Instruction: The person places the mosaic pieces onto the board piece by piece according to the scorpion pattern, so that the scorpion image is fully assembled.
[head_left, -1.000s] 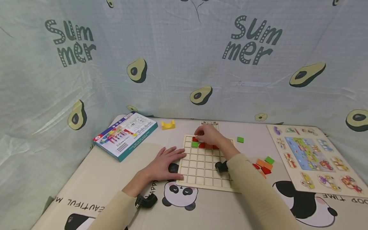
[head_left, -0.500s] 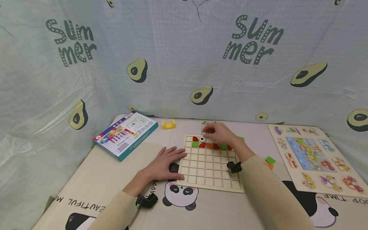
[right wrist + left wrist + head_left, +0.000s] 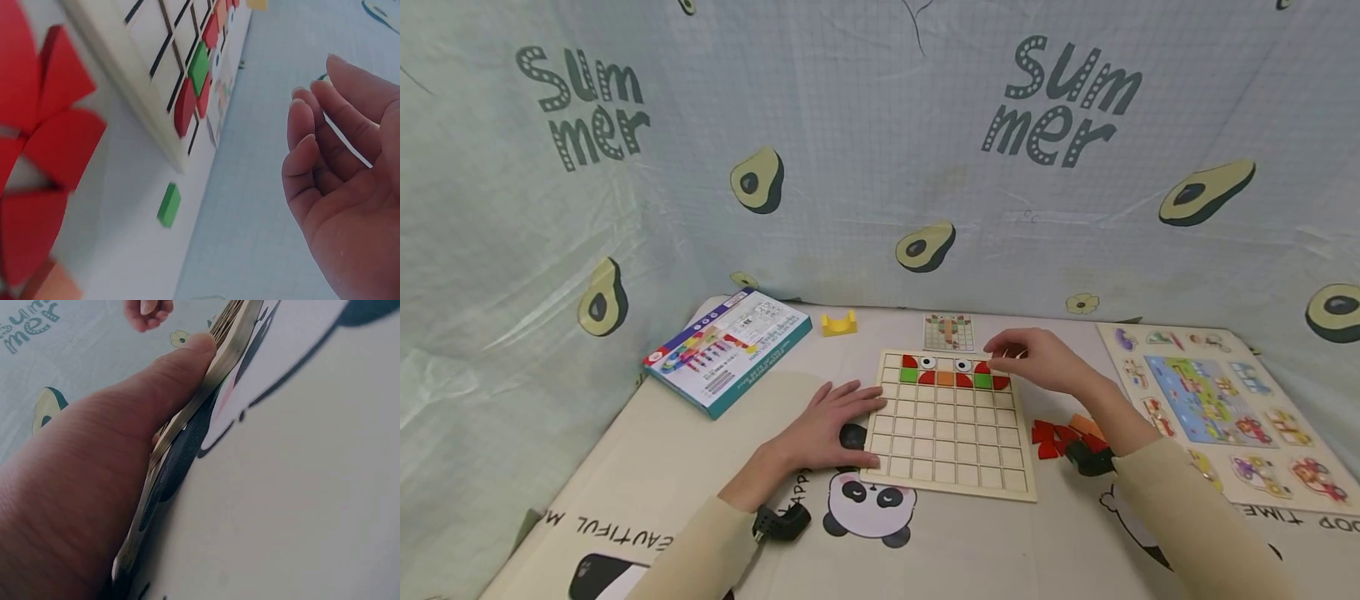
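One loose green tile (image 3: 169, 205) shows only in the right wrist view, both hands (image 3: 827, 432) (image 3: 1047, 360) relaxed, gripping nothing.

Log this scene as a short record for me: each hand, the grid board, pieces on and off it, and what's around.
Left hand: fingers spread, on the left edge of the grid board
Right hand: near the board's far right corner, fingers loosely curled, no piece visible in it
On board: two eye pieces, red pieces, two green squares, one orange square
Loose, right of board: red and orange pile, green piece
Beyond board: pattern card
Left side: box, yellow piece
Right side: picture puzzle
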Demonstrator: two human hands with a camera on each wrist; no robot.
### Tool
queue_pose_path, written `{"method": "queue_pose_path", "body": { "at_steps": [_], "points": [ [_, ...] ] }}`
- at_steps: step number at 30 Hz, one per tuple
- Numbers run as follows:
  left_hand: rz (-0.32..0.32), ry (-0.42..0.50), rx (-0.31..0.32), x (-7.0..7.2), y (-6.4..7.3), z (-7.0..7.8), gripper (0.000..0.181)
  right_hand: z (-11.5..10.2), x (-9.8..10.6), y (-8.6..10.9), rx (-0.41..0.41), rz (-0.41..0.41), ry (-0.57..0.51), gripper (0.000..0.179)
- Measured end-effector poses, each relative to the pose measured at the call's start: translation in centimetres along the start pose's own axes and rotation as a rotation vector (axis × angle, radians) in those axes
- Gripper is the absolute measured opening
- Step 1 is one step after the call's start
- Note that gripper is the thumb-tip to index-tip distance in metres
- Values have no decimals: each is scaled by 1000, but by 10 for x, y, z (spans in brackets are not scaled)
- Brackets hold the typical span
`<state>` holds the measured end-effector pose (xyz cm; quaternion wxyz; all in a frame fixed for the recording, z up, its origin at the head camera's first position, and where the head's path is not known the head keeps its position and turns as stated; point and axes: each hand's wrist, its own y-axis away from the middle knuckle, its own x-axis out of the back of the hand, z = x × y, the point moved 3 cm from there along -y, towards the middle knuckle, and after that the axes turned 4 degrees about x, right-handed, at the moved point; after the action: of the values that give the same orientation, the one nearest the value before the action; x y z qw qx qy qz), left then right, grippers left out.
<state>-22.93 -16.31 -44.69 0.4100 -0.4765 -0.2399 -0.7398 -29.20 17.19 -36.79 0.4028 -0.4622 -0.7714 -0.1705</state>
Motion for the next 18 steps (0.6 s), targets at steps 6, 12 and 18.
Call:
{"method": "queue_pose_path", "body": {
  "at_steps": [6,12,18],
  "points": [
    [-3,-3,1,0,0,0,84,7,10,24,8,-4,13,25],
    [-7,9,0,1,0,0,83,16,11,44,-7,-26,8,24],
    [-7,9,4,0,0,0,83,24,3,59,-51,-93,-8,23]
  ]
}}
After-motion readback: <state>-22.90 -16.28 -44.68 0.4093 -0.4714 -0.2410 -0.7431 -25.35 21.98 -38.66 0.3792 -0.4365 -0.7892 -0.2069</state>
